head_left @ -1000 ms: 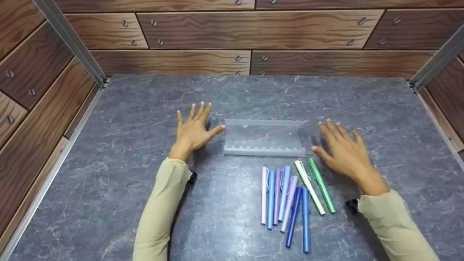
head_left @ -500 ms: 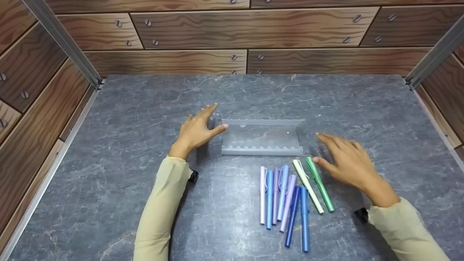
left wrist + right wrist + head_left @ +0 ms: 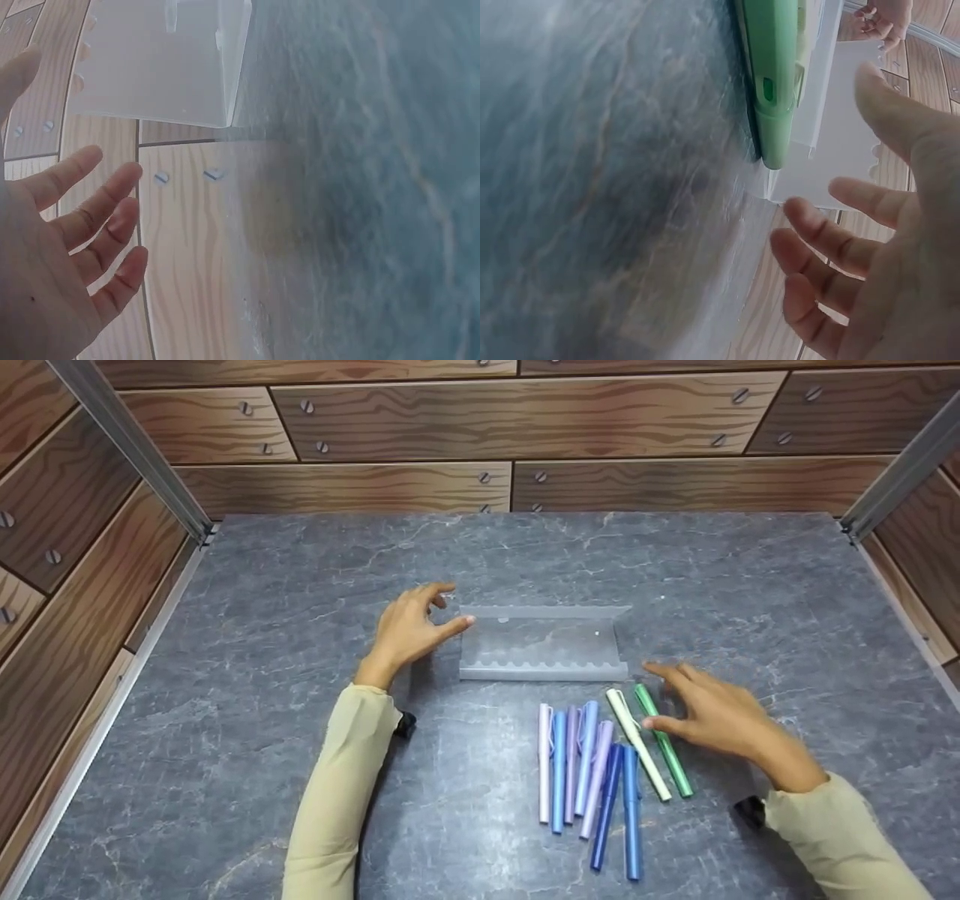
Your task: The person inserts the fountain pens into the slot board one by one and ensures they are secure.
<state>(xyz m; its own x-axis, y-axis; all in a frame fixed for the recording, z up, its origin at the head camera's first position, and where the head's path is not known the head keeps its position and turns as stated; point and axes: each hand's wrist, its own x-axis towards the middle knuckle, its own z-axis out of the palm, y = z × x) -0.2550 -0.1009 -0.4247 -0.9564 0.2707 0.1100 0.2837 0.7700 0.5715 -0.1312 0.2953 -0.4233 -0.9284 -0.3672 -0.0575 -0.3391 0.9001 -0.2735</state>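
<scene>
Green pen (image 3: 664, 740) just under the right hand (image 3: 712, 709), fingers spread, holding nothing, left hand (image 3: 409, 626) relaxed beside clear rack (image 3: 544, 643), pen slim, glossy, capped, lying flat

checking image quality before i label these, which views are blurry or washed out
Head view: sharp and evenly lit, soft shadows under both arms. Left wrist view: hazy, washed out, the clear rack pale. Right wrist view: the green pen and right hand too close, soft; table smeared.

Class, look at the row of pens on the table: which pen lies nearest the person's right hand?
The dark green pen, outermost on the right of the row; the right hand hovers open beside it, its thumb almost on it.
</scene>
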